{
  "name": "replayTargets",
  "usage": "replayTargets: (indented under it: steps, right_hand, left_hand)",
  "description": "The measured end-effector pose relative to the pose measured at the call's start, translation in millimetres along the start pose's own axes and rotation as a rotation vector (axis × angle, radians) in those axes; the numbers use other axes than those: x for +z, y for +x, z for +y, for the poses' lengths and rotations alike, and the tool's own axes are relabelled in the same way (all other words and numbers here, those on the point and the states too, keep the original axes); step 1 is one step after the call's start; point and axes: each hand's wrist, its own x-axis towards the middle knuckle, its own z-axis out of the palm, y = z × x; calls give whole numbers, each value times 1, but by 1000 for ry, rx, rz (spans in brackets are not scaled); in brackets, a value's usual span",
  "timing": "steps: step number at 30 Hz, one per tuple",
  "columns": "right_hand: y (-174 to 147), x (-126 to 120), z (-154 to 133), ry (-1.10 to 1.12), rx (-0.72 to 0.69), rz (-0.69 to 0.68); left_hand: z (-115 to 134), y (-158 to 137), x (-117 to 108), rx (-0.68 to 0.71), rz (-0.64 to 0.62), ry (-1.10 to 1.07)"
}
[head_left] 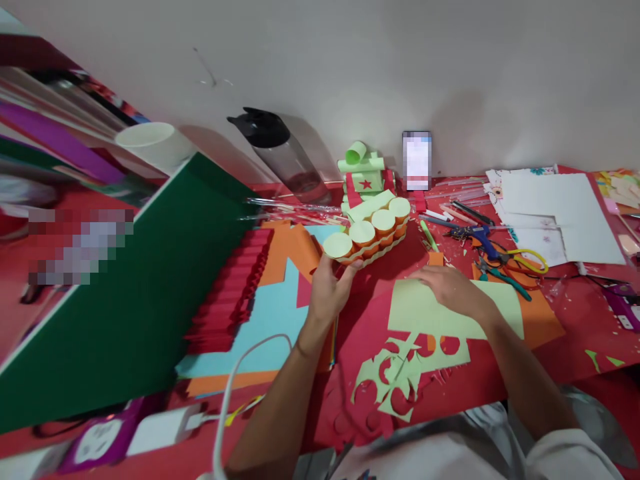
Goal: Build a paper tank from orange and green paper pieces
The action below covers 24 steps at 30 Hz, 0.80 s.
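My left hand (331, 285) grips the near end of a paper model (369, 248). It is a row of orange paper cylinders with pale green round tops and a scalloped edge strip, held tilted above the red table. My right hand (447, 285) lies palm down over a pale green paper sheet (493, 303), fingers stretched towards its upper left edge, thumb hidden. Just past these fingers is a small orange paper piece (436, 259). Pale green scraps with round holes (395, 377) lie nearer my body. Behind the model stands a green and red paper model (367, 180) with a red star.
A dark green board (170, 287) leans at the left, beside folded red paper (227, 293) and blue sheets (270, 313). A bottle (287, 157) and a phone (417, 160) rest against the wall. Pliers (505, 277), scissors (530, 259) and white card (585, 217) lie right.
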Motion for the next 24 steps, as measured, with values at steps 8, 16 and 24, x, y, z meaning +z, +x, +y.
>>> replayTargets:
  steps: [8,16,24]
  right_hand:
    - [-10,-40,24,506,258,503]
    - [8,9,3,388,217,277]
    - [11,10,-14,3,145,226]
  left_hand:
    - [-1,0,1,-39,3,-49]
    - [13,2,-1,0,75,-47]
    - [18,1,-1,-1,68,-12]
